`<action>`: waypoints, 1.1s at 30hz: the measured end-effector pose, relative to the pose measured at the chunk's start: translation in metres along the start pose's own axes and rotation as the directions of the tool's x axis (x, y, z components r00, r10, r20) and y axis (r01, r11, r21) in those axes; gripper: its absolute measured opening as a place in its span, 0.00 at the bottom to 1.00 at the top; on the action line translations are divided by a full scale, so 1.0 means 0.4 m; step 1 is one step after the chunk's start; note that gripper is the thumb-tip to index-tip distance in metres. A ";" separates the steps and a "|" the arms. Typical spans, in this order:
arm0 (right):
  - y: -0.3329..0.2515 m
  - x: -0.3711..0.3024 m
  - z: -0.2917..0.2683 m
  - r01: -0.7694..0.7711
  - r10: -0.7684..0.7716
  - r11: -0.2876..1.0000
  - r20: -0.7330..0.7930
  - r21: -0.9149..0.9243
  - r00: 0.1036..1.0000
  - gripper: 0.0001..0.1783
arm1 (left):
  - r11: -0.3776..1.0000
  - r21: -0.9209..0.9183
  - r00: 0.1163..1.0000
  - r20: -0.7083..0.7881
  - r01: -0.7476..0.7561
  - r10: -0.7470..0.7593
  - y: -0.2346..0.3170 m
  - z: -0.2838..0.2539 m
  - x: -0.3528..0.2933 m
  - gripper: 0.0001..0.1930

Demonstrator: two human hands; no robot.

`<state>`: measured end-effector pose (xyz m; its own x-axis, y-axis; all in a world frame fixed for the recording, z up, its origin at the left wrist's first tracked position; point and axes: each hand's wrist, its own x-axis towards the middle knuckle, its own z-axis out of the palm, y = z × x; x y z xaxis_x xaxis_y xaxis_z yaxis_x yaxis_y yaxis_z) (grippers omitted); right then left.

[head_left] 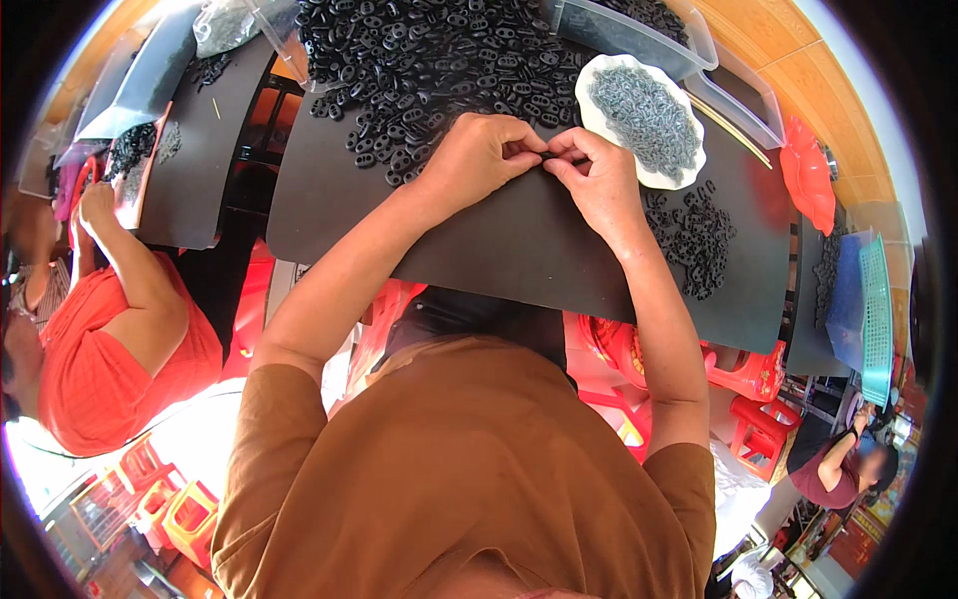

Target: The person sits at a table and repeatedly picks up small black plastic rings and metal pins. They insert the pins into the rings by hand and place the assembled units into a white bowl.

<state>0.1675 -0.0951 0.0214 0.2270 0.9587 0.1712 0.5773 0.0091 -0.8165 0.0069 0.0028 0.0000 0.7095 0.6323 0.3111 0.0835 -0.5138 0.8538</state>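
Observation:
Over the dark tabletop [489,235], my left hand [475,155] and my right hand [601,178] meet fingertip to fingertip. Both pinch a tiny black piece [545,156], mostly covered by the fingers, so its exact kind is unclear. Beyond my left hand spreads a big heap of black oval plastic pieces with holes [429,65]. A white scalloped bowl [667,181] stands just past my right hand, filled with small greyish, see-through bits [642,115]. Right of my right forearm lies a smaller pile of black pieces [702,245].
Clear plastic bins [639,45] line the far edge, beside a red scalloped dish [806,175]. A teal basket [876,319] is at far right. Someone in red [130,339] works at the left table; another person [838,469] is at lower right. Red stools [763,434] stand around.

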 end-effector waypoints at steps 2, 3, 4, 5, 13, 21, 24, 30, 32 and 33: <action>0.005 -0.001 -0.001 0.022 -0.022 1.000 -0.008 -0.001 1.000 0.08 | 1.000 0.022 1.000 0.004 -0.007 0.007 0.000 0.000 0.002 0.07; 0.009 -0.002 -0.002 0.034 -0.034 0.999 -0.011 -0.002 0.999 0.08 | 0.999 0.034 1.000 0.006 -0.010 0.010 0.001 0.000 0.002 0.07; 0.011 -0.002 -0.002 0.049 -0.049 0.999 -0.013 -0.019 0.999 0.08 | 1.000 0.023 1.000 0.008 0.009 -0.009 0.004 0.000 0.001 0.07; 0.014 -0.001 -0.002 0.064 -0.064 0.997 -0.015 -0.037 0.998 0.07 | 1.000 0.013 1.000 0.012 0.027 -0.027 0.007 0.000 0.001 0.08; 0.017 -0.005 0.004 0.052 -0.054 0.998 -0.040 -0.044 0.998 0.06 | 0.999 -0.002 0.999 0.019 0.045 -0.045 0.011 -0.002 0.001 0.07; 0.015 -0.007 0.007 0.124 -0.127 0.990 -0.050 -0.060 0.991 0.06 | 1.000 0.005 0.999 0.029 -0.013 0.013 0.000 0.001 0.003 0.04; 0.020 -0.007 0.008 0.125 -0.128 0.990 -0.046 -0.065 0.991 0.06 | 0.999 -0.007 0.999 0.030 -0.040 0.040 -0.006 0.003 0.004 0.04; 0.012 -0.004 0.002 0.125 -0.128 0.988 -0.018 -0.093 0.992 0.06 | 0.999 0.013 0.998 0.053 -0.032 0.031 -0.013 0.003 0.008 0.03; 0.015 -0.002 0.001 0.119 -0.120 0.987 -0.004 -0.110 0.993 0.06 | 0.999 0.023 0.997 0.056 -0.049 0.048 -0.011 0.002 0.009 0.03; 0.017 -0.002 0.001 0.116 -0.116 0.986 0.002 -0.119 0.993 0.06 | 0.998 0.027 0.997 0.059 -0.059 0.057 -0.010 0.002 0.010 0.03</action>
<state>0.1710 -0.0958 0.0153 0.1568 0.9517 0.2641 0.6889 0.0862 -0.7197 0.0099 0.0067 -0.0026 0.7532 0.5667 0.3340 0.0609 -0.5656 0.8224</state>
